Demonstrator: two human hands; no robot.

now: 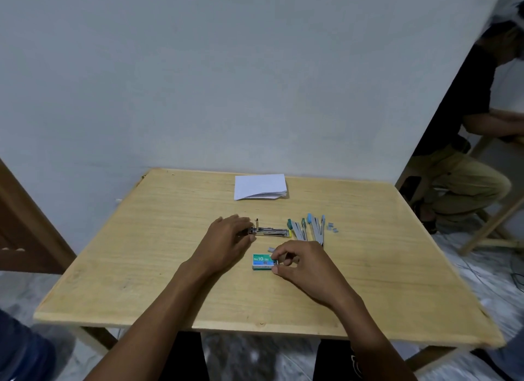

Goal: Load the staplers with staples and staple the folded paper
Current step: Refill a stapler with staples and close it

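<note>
1. Table (141, 267): light wood, set against a plain wall; carries all task items. Work is kept to centre-right, within both hands' reach.
2. Second person (467, 153): seated at far R edge, apart from the table, not involved.
3. L hand (229, 233): fingers curled round the rear end of the open stapler, holding it down on the tabletop. Probably a steadying grip, so the tray stays put for loading.
4. R hand (297, 263): thumb and forefinger narrowed to a pinch at the R end of the staple box, other fingers loosely curled. Prob. drawing out a strip; whether one sits between the fingertips is too small to tell.
5. Folded paper (260, 186): white stack, far side of table near the wall, fold to the L, loose edges fanned at R. Well apart from both hands, untouched; parked clear until stapling.
6. Spare staplers (309, 229): approx. four, grey w/ blue or teal ends, lying in a fan just R of the open stapler. Queued for loading, I'd judge.
7. Open stapler (272, 232): metal, yellow tip, top arm swung upright, tray exposed and facing up.
8. Staple box (263, 261): green, marked "No.10-1M", flat, just in front of the open stapler.
9. Loose staple strip (271, 249): short, between box and open stapler.
10. Loose staple bits (332, 228): few, R of the fan.
</note>
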